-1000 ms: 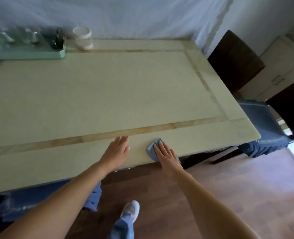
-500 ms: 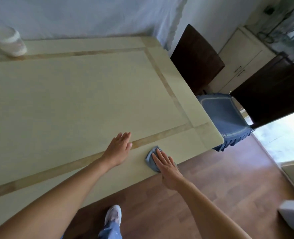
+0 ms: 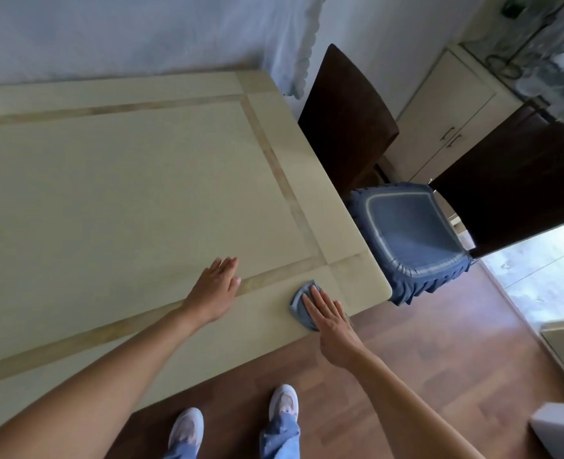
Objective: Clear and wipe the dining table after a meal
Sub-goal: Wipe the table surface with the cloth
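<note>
Table (image 3: pixel 135 180) bare, cloth (image 3: pixel 300 306) under right hand (image 3: pixel 332 326)

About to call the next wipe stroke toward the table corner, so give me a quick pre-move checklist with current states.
1. Right hand flat on blue cloth: ok.
2. Cloth fully on the table, near its front edge: ok.
3. Left hand braced flat on the tabletop, apart from the cloth: ok.
4. Path to the corner free of dishes: ok.
5. Chair seat close beside the corner: ok, watch crumbs.
6. Cloth damp enough: cannot tell.
</note>
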A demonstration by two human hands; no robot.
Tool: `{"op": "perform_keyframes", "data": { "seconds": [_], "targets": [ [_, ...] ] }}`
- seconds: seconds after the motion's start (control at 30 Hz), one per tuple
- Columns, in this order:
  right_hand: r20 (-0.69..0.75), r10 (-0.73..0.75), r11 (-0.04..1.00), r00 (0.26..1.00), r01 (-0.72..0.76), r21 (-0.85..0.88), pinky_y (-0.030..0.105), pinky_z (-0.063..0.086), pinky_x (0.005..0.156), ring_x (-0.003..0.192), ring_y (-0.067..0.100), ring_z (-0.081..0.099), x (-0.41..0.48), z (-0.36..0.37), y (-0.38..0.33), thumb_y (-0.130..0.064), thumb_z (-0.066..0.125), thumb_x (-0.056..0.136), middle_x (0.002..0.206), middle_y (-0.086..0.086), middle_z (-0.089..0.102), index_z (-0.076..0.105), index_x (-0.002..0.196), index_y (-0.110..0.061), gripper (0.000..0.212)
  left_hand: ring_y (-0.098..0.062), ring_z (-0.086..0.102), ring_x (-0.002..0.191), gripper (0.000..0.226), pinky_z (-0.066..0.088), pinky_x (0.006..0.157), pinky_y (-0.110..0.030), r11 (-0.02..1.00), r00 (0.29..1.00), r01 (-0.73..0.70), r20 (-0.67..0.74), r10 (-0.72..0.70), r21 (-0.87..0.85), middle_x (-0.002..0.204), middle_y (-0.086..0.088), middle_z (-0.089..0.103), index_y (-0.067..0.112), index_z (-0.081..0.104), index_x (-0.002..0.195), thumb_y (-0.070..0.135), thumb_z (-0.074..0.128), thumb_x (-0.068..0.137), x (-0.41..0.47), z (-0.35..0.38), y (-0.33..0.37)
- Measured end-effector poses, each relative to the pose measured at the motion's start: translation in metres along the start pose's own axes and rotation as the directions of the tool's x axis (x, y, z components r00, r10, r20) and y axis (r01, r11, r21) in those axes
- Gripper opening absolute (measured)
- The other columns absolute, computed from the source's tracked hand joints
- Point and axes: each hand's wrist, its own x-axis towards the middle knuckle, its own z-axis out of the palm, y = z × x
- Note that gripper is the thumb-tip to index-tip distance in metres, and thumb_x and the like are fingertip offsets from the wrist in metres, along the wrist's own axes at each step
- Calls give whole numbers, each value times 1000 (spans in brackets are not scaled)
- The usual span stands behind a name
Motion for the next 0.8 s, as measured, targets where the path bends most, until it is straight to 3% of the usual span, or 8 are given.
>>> {"op": "perform_keyframes", "data": {
  "seconds": [0.2, 0.4, 0.57, 0.73, 0.8],
  "targets": [
    [-58, 60, 998, 996, -58, 35, 38, -8, 119, 144, 19, -19, -6, -21, 78, 11, 37, 79, 150, -7, -25, -20, 140, -30, 93, -23, 7, 147, 52, 9, 117, -35, 998, 999, 48, 3, -47, -43, 159, -7, 14, 10, 13, 150, 25, 25, 102, 28, 28, 68],
    [-183, 146, 981, 972, -118, 155, 45, 5, 119, 147, 29, -4, 3, -42, 107, 13, 39, 79, 159, 4, -2, 8, 150, -14, 82, -22, 5, 148, 52, 6, 118, -35, 994, 997, 77, 1, -77, -83, 159, -6, 13, 12, 12, 150, 26, 23, 102, 42, 51, 115],
    [-340, 188, 971, 921, -122, 208, 37, -6, 119, 146, 26, -9, 25, -71, 100, 18, 33, 77, 159, 2, -3, 10, 151, -19, 86, -21, 3, 148, 52, 5, 118, -35, 988, 992, 115, -42, -120, -104, 159, -5, 11, 11, 11, 151, 26, 22, 102, 43, 57, 128],
    [-101, 145, 988, 984, -138, 69, 40, -9, 119, 144, 22, -21, 41, -59, 98, -12, 30, 93, 157, 6, -19, -7, 150, -19, 69, -19, 2, 148, 52, 4, 119, -32, 977, 982, 164, -72, -175, -137, 159, -4, 10, 12, 10, 151, 27, 22, 102, 38, 64, 133],
    [-55, 137, 989, 989, -133, 71, 40, -10, 119, 143, 20, -24, 43, -50, 102, -14, 28, 95, 156, 5, -22, -12, 149, -19, 67, -18, 2, 148, 52, 3, 118, -29, 973, 977, 179, -90, -193, -148, 159, -3, 10, 13, 10, 151, 27, 22, 102, 34, 66, 135]
  ]
}}
